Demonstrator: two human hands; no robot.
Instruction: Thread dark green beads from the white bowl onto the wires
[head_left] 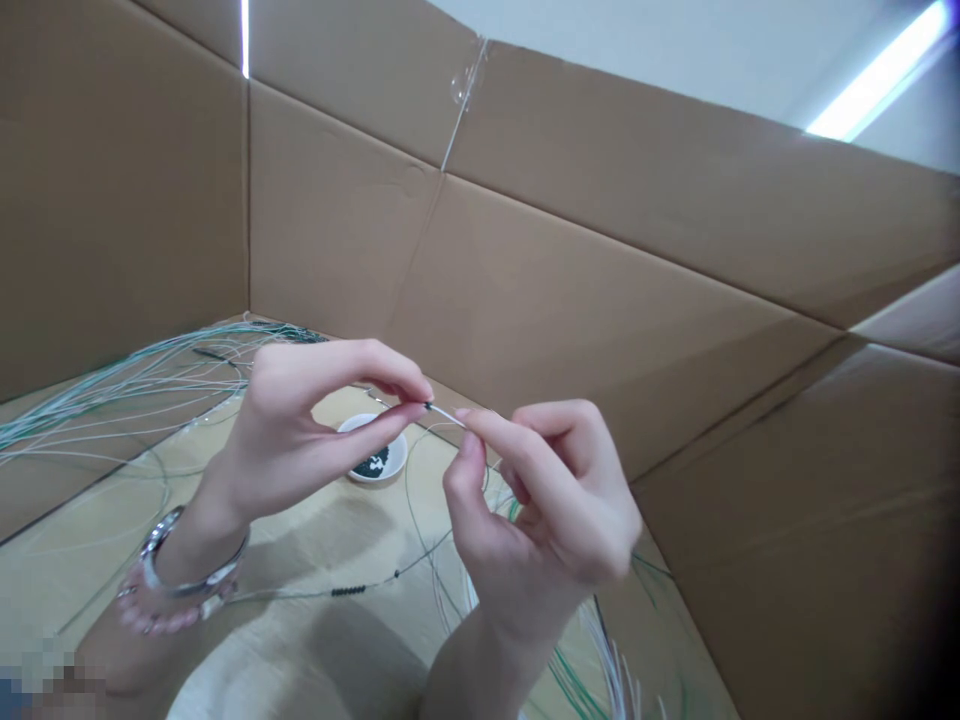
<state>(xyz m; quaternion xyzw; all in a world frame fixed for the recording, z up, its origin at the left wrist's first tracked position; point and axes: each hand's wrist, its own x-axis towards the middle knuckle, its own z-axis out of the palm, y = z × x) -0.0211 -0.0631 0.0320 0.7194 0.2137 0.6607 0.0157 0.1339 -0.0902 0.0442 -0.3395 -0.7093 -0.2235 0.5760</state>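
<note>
My left hand (292,430) pinches a tiny dark bead (428,406) between thumb and index fingertip. From the bead, a thin white cord (449,414) runs to my right hand (551,500), whose thumb and forefinger are closed on it. Whether the cord passes through the bead is too small to tell. Behind my left fingers stands a small white bowl (401,462), partly hidden, with dark green pieces inside. Below the hands lies another thin cord with a row of dark beads (349,591) and a single dark bead (397,574) on it.
Cardboard walls (562,300) enclose the pale work surface (300,640). Many green and white cords (142,370) spread along the left wall. More loose cords (577,680) lie at the lower right. My left wrist carries a silver bangle and a pink bead bracelet (169,620).
</note>
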